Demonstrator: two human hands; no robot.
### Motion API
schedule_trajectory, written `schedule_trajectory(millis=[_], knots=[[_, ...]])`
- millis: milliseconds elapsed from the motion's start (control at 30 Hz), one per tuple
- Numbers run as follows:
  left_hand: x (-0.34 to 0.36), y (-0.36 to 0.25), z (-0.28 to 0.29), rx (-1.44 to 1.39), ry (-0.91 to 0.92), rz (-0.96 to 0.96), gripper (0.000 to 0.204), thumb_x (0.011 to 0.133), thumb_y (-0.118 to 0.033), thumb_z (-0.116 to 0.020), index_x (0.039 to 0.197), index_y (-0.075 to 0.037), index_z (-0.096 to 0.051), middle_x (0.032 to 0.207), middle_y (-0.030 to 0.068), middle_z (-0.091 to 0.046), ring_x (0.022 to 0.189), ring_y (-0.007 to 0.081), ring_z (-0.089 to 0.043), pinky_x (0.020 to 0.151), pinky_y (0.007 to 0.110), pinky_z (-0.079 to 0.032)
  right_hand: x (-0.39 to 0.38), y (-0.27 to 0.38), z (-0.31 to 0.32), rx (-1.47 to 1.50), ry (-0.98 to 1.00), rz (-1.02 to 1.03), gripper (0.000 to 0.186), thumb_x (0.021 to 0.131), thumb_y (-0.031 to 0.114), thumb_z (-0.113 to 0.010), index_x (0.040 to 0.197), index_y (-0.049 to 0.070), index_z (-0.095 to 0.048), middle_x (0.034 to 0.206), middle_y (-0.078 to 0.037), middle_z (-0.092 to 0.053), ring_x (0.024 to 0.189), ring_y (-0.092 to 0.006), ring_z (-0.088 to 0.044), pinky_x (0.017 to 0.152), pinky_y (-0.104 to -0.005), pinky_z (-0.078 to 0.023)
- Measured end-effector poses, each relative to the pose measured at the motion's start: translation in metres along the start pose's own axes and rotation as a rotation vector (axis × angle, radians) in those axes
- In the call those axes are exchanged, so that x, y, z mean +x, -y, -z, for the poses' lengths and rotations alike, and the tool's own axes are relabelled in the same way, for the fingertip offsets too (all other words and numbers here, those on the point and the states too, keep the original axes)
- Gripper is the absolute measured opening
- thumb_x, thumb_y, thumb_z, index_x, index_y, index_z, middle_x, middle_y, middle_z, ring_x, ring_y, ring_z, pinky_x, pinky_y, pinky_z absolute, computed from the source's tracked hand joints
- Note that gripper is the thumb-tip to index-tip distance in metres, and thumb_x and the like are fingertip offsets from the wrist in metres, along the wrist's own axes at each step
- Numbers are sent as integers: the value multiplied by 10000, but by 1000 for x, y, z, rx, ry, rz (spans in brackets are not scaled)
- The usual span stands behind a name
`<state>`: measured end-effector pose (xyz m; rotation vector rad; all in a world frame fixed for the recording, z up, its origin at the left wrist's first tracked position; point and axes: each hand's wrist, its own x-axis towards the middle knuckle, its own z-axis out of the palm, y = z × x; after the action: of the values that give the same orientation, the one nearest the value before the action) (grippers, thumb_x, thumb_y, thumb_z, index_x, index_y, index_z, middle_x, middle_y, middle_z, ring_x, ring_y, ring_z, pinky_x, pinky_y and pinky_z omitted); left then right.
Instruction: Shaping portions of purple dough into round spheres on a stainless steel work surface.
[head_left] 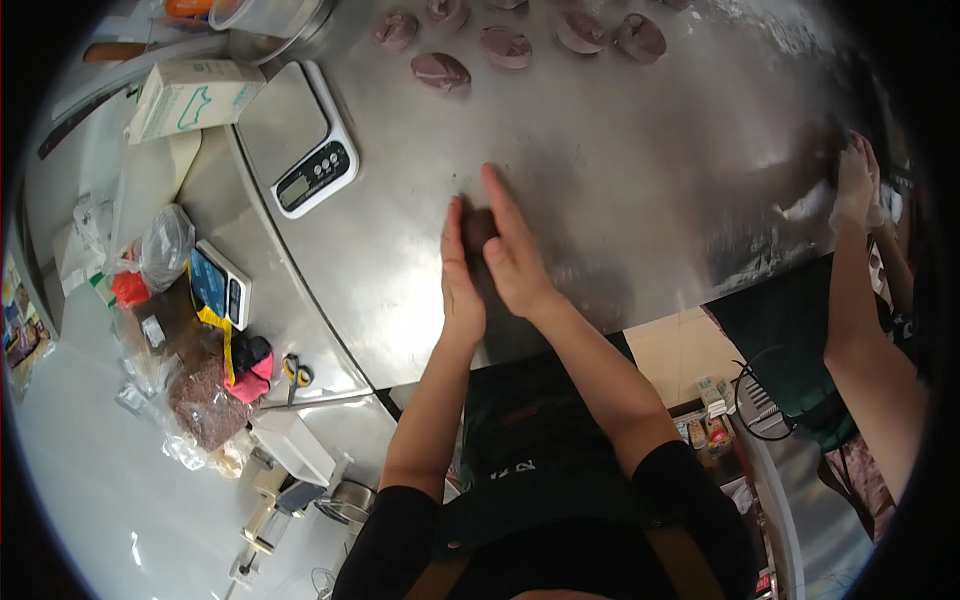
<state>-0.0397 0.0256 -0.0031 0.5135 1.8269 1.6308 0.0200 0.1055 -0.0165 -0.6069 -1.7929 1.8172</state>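
A dark lump that looks like dough (478,229) is on the steel table (380,260) between my two hands. My left hand (458,272) is edge-on along its left side, fingers straight and pressed together. My right hand (512,250) cups its right side, fingers long and the thumb bent in toward it. The lump is partly hidden by them. Several purplish shaped pieces (440,72) sit farther back, and a white kitchen scale (314,172) stands to the upper left.
A carton (192,97), a second scale (218,280), bags (210,405) and scissors (297,370) crowd the left side. A plastic tub (260,18) sits at the back left. At the right, another person's gloved hands (855,185) are at the table's edge.
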Motion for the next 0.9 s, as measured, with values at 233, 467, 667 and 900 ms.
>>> schedule_trajectory(millis=[233, 467, 667, 900], knots=[[19, -2, 26, 23, 87, -70, 861, 917, -667, -143, 1443, 7, -244, 1507, 158, -243, 1417, 268, -160, 1151, 385, -82, -24, 10, 2, 140, -96, 13, 690, 981, 411, -331, 1444, -71, -160, 1520, -209, -180, 1417, -314, -167, 1140, -397, -141], [12, -2, 19, 216, 237, -196, 655, 992, -471, -170, 1368, 19, -389, 1420, 189, -389, 1330, 335, -339, 1101, 405, -245, -30, 5, -15, 98, -267, -16, 667, 994, 388, -320, 1430, -94, -173, 1507, -218, -209, 1411, -307, -181, 1138, -394, -152], [9, 5, 22, 259, 328, -201, 624, 992, -441, -220, 1365, 35, -377, 1432, 218, -345, 1324, 374, -325, 1097, 427, -249, -17, 14, -24, 68, -284, 10, 681, 990, 418, -311, 1428, -90, -191, 1505, -212, -223, 1406, -305, -197, 1135, -389, -160], [5, 14, 32, 146, 368, -102, 643, 977, -432, -259, 1409, 44, -276, 1485, 225, -239, 1377, 365, -229, 1122, 435, -188, -11, 4, -27, 52, -326, -2, 700, 986, 453, -301, 1424, -85, -213, 1502, -206, -238, 1400, -303, -216, 1132, -383, -170]])
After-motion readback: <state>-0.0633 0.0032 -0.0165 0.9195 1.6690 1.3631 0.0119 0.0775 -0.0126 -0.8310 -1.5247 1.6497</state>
